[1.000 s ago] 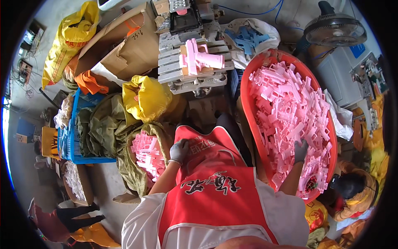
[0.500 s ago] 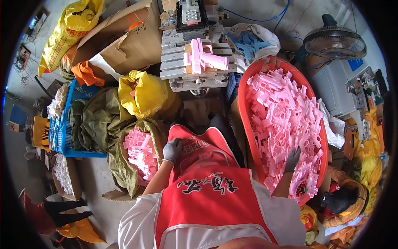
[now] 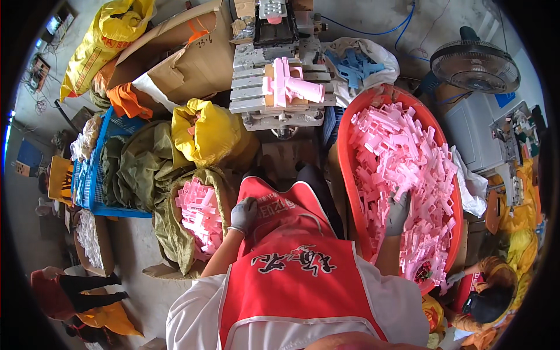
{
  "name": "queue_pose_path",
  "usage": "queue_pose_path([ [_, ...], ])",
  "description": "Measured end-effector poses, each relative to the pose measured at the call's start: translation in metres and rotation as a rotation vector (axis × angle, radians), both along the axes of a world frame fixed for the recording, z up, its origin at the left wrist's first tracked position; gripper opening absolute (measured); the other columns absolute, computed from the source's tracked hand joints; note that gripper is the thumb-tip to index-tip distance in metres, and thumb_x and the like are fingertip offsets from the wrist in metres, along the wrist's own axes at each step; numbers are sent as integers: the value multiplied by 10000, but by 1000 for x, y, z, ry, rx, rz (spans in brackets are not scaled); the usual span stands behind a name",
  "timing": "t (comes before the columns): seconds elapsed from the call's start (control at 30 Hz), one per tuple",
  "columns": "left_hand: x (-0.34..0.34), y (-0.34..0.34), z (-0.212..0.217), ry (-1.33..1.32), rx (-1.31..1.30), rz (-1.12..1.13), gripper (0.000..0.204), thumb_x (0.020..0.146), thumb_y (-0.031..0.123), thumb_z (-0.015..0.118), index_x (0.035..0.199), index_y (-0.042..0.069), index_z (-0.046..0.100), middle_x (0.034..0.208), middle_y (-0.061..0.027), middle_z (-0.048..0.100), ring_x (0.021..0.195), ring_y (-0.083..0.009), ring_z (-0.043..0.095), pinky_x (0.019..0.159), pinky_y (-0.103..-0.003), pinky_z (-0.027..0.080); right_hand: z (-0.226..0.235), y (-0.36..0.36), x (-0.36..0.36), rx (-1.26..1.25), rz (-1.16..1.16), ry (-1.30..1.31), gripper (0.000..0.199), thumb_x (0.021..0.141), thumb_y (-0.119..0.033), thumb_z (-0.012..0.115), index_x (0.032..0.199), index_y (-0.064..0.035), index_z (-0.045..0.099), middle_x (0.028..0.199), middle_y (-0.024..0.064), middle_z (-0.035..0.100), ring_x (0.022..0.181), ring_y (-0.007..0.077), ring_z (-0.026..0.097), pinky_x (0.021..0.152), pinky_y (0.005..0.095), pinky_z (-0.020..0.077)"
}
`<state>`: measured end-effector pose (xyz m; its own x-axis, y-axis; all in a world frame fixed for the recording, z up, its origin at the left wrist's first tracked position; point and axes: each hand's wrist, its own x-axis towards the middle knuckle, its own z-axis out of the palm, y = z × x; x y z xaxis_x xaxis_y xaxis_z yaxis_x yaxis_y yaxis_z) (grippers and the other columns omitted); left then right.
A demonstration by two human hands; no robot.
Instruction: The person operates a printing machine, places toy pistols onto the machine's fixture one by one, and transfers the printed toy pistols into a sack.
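Observation:
My left hand [image 3: 244, 216], in a grey glove, rests curled on the lap of my red apron [image 3: 291, 280], with nothing visible in its fingers. My gloved right hand [image 3: 398, 216] reaches into a red oval tub [image 3: 343, 137] heaped with pink plastic toy pistol parts [image 3: 402, 146]. Its fingers are closed around one of the pink parts, partly hidden in the heap. Ahead of me, a pink toy pistol piece [image 3: 289, 84] lies on a block on the slotted metal bed of a machine [image 3: 251, 96].
Left of my legs stand a green sack [image 3: 166, 233] of pink parts and a yellow sack [image 3: 216, 134]. Beyond are a blue crate [image 3: 96, 169] and a cardboard box [image 3: 192, 70]. A white sack [image 3: 388, 61] holds blue parts. A fan [image 3: 475, 64] and a co-worker [image 3: 490, 297] are at the right.
My right hand has moved left and forward within the tub, from open above the heap to down among the pink parts. My left hand stays on my lap. The view has shifted slightly.

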<state>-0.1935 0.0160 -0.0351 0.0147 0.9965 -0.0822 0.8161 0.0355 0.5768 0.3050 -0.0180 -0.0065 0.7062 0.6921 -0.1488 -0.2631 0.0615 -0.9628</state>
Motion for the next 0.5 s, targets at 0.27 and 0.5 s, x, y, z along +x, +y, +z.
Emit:
queue_pose_path([
  [0.27, -7, -24, -7, -24, 148, -75, 122, 805, 160, 543, 843, 51, 581, 833, -184, 592, 797, -378, 571, 729, -461, 463, 4, 14, -38, -13, 127, 65, 433, 943, -326, 528, 1301, -99, 443, 1155, 66, 570, 878, 162, 566, 755, 292, 455],
  [0.5, -1, -11, 17, -173, 138, -121, 127, 790, 140, 533, 864, 49, 582, 873, -161, 604, 863, -356, 574, 768, -434, 456, 7, 13, -33, -100, 131, 24, 442, 952, -284, 509, 1319, -67, 397, 1265, 78, 513, 1011, 199, 546, 813, 322, 439],
])
